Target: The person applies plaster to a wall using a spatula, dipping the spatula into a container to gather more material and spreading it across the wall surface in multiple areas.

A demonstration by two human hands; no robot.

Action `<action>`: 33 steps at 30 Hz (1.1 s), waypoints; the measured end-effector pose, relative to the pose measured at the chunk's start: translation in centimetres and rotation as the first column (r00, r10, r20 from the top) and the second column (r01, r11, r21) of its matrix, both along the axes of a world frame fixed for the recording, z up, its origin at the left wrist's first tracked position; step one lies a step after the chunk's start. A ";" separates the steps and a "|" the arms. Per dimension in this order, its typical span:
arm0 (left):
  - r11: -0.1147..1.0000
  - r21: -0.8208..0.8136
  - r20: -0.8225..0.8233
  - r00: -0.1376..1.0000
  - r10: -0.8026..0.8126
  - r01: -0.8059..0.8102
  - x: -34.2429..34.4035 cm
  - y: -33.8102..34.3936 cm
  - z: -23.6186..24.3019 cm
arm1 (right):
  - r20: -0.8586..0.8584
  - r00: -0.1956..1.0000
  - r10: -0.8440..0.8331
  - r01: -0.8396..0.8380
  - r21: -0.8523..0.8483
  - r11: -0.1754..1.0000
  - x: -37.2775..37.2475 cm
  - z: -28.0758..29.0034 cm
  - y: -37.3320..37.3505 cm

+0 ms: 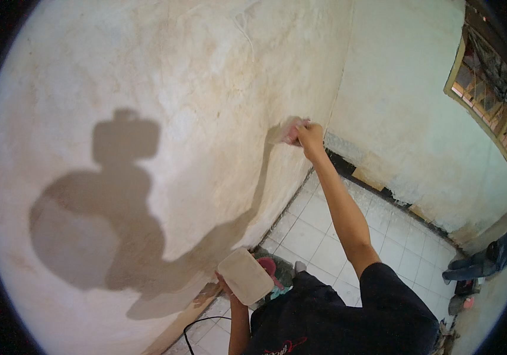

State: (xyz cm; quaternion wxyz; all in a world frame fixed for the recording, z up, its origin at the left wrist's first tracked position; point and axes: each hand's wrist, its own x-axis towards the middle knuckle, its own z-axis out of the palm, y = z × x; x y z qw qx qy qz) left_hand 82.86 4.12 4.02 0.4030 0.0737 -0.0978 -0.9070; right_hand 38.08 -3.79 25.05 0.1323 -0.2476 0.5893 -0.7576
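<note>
My right arm reaches out to the wall (206,89), a patchy cream surface. In my right hand (311,141) is a pinkish, partly see-through flat piece (290,131), held at the wall with closed fingers. It is blurred, so its exact kind cannot be made out. Low at my left side, my left hand (224,286) grips the edge of a beige rectangular tray (245,277) with rounded corners. The tray covers part of that hand.
Below the tray lie a pink round item (270,267) and a dark bag-like heap (286,271) on the white tiled floor (312,207). A black cable (191,326) curves nearby. Another person (496,254) in blue bends at far right, below a barred window (490,94).
</note>
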 end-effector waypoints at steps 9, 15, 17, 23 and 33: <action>1.000 0.011 0.032 0.999 -0.027 0.027 1.8 0.0 -0.7 | -0.437 0.898 -0.048 0.097 0.089 0.991 2.2 19.7 -4.0; 0.958 -0.038 -0.132 0.949 -0.287 0.284 0.7 0.5 2.9 | -0.354 0.934 0.045 -0.060 -0.032 0.998 5.5 33.6 -3.6; 0.918 -0.133 -0.207 0.895 -0.394 0.374 0.9 1.2 6.2 | -0.371 0.925 0.082 -0.105 -0.041 0.994 8.5 37.2 -2.8; 0.929 -0.035 -0.026 0.929 -0.369 0.368 1.9 0.8 7.1 | -0.357 0.913 0.196 -0.216 -0.014 0.976 10.7 44.6 -1.4; 0.951 0.045 -0.196 0.936 -0.293 0.307 4.0 1.3 1.2 | -0.429 0.901 -0.069 -0.103 -0.364 0.926 5.3 34.9 3.0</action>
